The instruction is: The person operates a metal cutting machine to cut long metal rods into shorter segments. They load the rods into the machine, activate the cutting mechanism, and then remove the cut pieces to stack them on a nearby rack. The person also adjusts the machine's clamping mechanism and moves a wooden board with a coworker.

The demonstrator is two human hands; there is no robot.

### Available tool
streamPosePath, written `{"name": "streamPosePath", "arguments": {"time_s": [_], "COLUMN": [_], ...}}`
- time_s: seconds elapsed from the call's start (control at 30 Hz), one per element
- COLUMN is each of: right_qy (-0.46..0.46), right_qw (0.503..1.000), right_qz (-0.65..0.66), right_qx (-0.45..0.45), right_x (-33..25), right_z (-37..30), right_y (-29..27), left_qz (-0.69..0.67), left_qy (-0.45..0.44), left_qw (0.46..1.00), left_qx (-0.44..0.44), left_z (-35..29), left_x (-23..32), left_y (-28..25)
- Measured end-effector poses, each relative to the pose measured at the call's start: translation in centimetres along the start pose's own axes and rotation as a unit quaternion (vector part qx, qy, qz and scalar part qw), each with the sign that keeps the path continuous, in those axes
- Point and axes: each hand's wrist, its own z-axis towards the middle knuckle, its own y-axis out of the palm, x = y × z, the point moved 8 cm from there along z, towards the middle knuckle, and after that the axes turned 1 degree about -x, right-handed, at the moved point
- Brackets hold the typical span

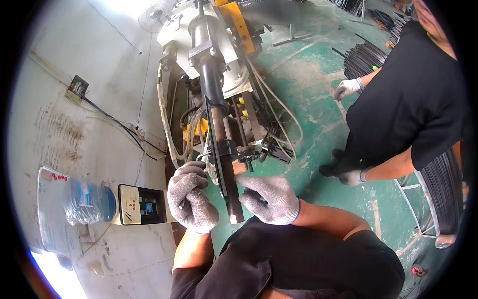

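Observation:
A long dark steel shaft (226,172) with a threaded end sticks out of the machine toward me, a collar (222,149) clamped round it. My left hand (193,198), in a grey-white knit glove, is closed just left of the shaft's end. Its fingers wrap a thin metal rod (182,204), of which only a short tip shows clearly. On the other side, my gloved right hand (270,198) has its index finger stretched to the shaft below the collar. The other fingers bend loosely apart from it, and I see nothing held there.
The machine (199,37), with hoses and cables (286,112), fills the far middle. At right stands a co-worker in black (403,99) with gloved hands, near bundles of dark rods (363,57) and a rack (416,209). A water dispenser (142,204) adjoins the left wall.

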Motion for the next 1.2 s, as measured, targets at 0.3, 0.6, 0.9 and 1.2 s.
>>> {"name": "streamPosePath", "arguments": {"time_s": [0.3, 0.6, 0.9, 1.2], "right_qy": [-0.013, -0.011, -0.011, -0.033], "right_qw": [1.0, 1.0, 1.0, 0.999], "right_qz": [0.003, 0.003, 0.008, -0.021], "right_qx": [0.002, 0.001, -0.003, 0.014], "right_x": [0.0, -0.3, -0.1, -0.4], "right_z": [-0.5, -0.5, -0.4, 0.3], "right_y": [0.4, 0.1, 0.5, 0.1], "left_qz": [0.008, 0.023, 0.01, -0.002], "left_qy": [-0.016, -0.027, -0.026, -0.036], "left_qw": [1.0, 0.999, 1.0, 0.999], "left_qx": [0.02, 0.023, 0.008, -0.012], "left_z": [-0.5, -0.2, -0.2, 0.2], "left_x": [0.6, 1.1, 0.6, 0.6], "left_y": [0.2, 0.7, 0.2, -0.1]}}
